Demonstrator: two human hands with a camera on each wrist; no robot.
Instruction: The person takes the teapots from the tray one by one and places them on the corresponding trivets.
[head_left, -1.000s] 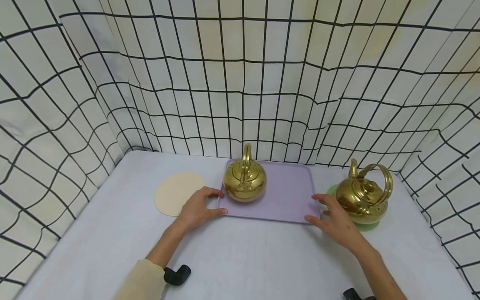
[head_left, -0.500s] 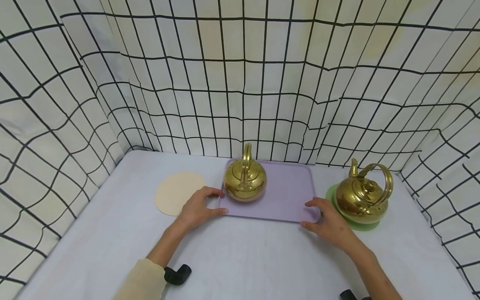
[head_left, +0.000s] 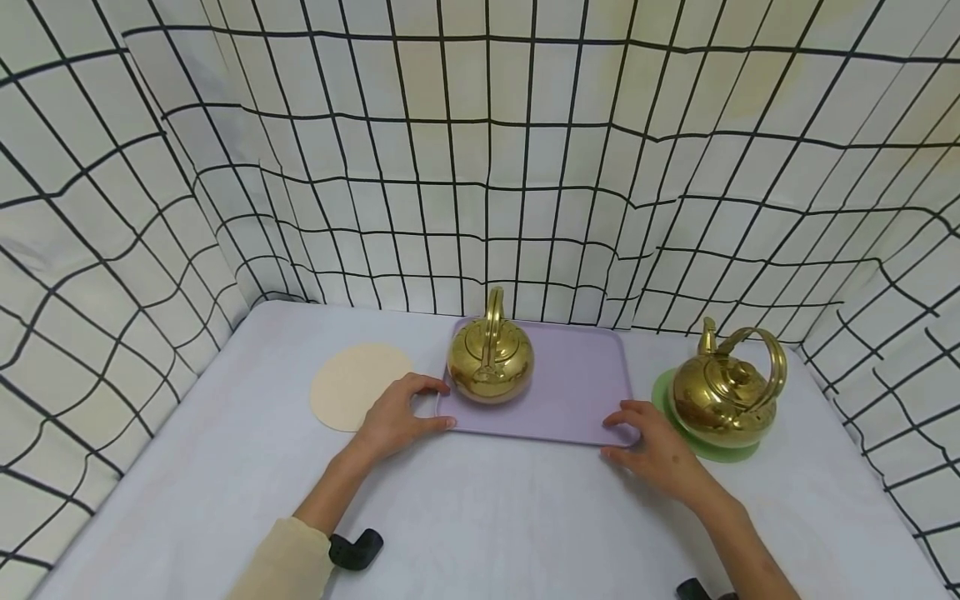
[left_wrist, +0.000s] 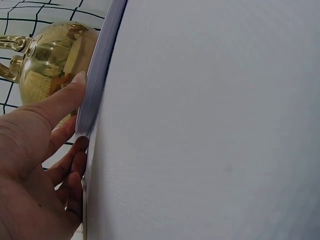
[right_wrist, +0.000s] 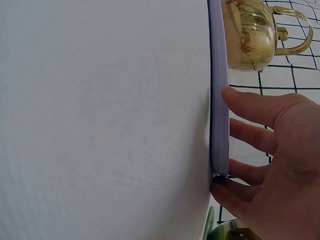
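Note:
A lilac tray (head_left: 581, 383) lies on the white table. On its left part stands a shiny brass teapot (head_left: 489, 367), its handle upright. My left hand (head_left: 393, 417) grips the tray's front left corner, thumb on the front rim and fingers round the left side. At the front right corner my right hand (head_left: 660, 446) holds the tray likewise; in the right wrist view its thumb (right_wrist: 250, 104) rests on the rim. In the left wrist view the left thumb (left_wrist: 65, 100) presses the tray edge, close to the teapot's body.
Right of the tray, a second brass teapot (head_left: 723, 400) stands on a green round mat (head_left: 720, 452), close to the right hand. A cream round mat (head_left: 352, 387) lies at the left, partly behind the left hand. White cloth walls with a black grid (head_left: 487, 187) enclose the table.
My right hand has moved a little left from beside the green mat onto the tray's front right corner, and its fingers have curled in. The left hand and the tray look unmoved.

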